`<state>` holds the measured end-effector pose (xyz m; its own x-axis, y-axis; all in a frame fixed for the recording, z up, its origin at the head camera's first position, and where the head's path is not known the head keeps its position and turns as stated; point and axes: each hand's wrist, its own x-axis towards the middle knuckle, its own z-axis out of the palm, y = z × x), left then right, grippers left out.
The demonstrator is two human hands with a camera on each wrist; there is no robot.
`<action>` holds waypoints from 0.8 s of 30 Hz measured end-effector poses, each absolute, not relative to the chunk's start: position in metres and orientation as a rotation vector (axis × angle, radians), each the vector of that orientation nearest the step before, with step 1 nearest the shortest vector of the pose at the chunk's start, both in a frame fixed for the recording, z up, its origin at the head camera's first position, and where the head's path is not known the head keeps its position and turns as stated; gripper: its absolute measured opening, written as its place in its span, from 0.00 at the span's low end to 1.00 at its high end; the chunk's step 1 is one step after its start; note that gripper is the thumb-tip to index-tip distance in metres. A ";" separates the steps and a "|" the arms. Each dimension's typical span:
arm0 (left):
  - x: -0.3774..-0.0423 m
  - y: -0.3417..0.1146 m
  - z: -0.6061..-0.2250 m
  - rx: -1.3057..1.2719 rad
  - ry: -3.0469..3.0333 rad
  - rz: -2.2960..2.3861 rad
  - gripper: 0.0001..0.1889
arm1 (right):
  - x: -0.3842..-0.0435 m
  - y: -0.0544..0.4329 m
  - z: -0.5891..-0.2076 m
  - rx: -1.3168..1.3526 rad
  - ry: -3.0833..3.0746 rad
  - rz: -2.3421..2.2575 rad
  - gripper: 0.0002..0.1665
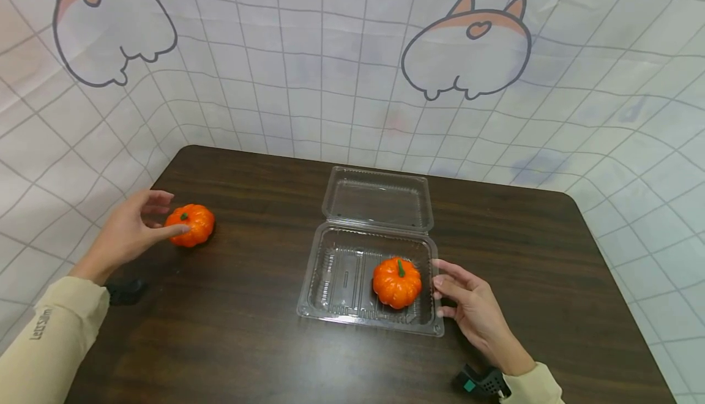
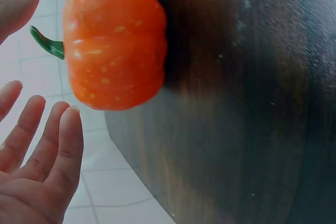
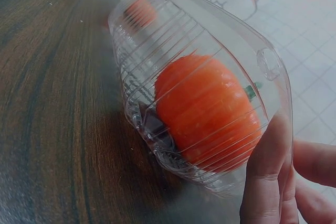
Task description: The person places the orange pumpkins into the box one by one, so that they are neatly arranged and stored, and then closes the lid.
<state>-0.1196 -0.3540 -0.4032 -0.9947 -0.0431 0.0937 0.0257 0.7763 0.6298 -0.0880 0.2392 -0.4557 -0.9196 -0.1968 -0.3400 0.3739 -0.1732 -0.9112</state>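
An orange toy pumpkin [image 1: 191, 225] with a short green stem sits on the left part of the table. My left hand [image 1: 132, 226] is spread beside it, thumb and fingers apart; in the left wrist view a gap shows between the fingers and this pumpkin [image 2: 115, 45]. A clear plastic clamshell box [image 1: 343, 281] lies in the middle, its lid [image 1: 380, 199] folded back. Inside the box's right side rests a second orange pumpkin [image 1: 396, 283]. My right hand [image 1: 476, 306] pinches the box's right rim, with fingers on both sides of it in the right wrist view.
The dark wooden table [image 1: 248, 349] has rounded far corners. White cloth [image 1: 308, 73] with a grid and cartoon dog drawings hangs behind and at both sides. Black wrist devices [image 1: 481, 382] sit under both wrists.
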 end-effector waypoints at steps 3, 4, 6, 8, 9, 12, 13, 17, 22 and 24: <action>-0.120 -0.356 -0.406 0.034 -2.891 -0.990 0.39 | -0.088 0.239 -0.456 0.211 1.736 -2.143 0.19; -0.120 -0.356 -0.407 0.030 -2.893 -0.987 0.39 | -0.088 0.239 -0.456 0.214 1.737 -2.143 0.19; -0.120 -0.357 -0.409 0.034 -2.902 -0.983 0.39 | -0.088 0.239 -0.457 0.218 1.736 -2.144 0.19; -0.120 -0.358 -0.410 0.030 -2.909 -0.980 0.39 | -0.088 0.239 -0.457 0.222 1.737 -2.145 0.18; -0.120 -0.358 -0.411 0.026 -2.910 -0.976 0.39 | -0.088 0.239 -0.457 0.221 1.738 -2.145 0.18; -0.120 -0.359 -0.414 0.022 -2.919 -0.972 0.39 | -0.088 0.239 -0.457 0.224 1.737 -2.144 0.18; -0.120 -0.359 -0.415 0.021 -2.920 -0.971 0.39 | -0.088 0.239 -0.457 0.225 1.738 -2.144 0.18; -0.120 -0.360 -0.418 0.029 -2.923 -0.985 0.40 | -0.089 0.239 -0.457 0.229 1.737 -2.141 0.18; -0.119 -0.361 -0.422 0.043 -2.936 -0.982 0.41 | -0.088 0.239 -0.456 0.236 1.736 -2.137 0.18; -0.118 -0.362 -0.424 0.046 -2.941 -0.983 0.41 | -0.088 0.239 -0.455 0.238 1.735 -2.138 0.18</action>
<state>-0.1185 -0.3616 -0.4237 -0.9987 -0.0409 0.0293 -0.0151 0.7988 0.6013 -0.0883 0.2391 -0.4553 -0.9151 -0.1808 -0.3603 0.3898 -0.1687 -0.9053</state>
